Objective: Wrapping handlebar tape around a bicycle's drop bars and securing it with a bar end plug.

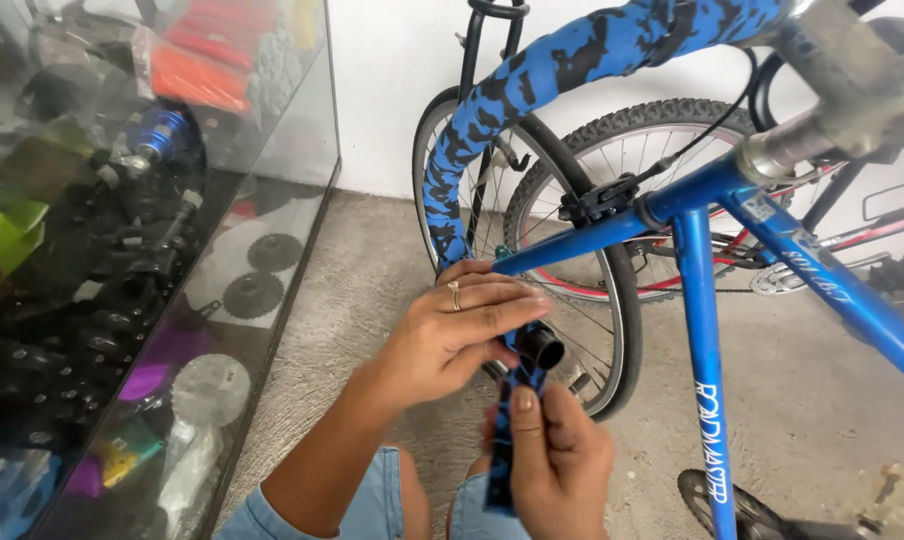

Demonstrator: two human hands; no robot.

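A white wall (392, 90), grey concrete floor (822, 400), glass display case (302, 200) at left.

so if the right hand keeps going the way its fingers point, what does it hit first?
Right hand points up: it would likely meet the open handlebar end first, just above the tape strip it pinches. Depth unclear.

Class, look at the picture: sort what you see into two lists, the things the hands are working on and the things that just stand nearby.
In use:
left hand gripping the handlebar end
right hand pulling the loose blue-and-black bar tape
wrapped handlebar
blue bicycle frame

Standing by:
glass display case of bicycle parts
second bicycle behind
concrete floor
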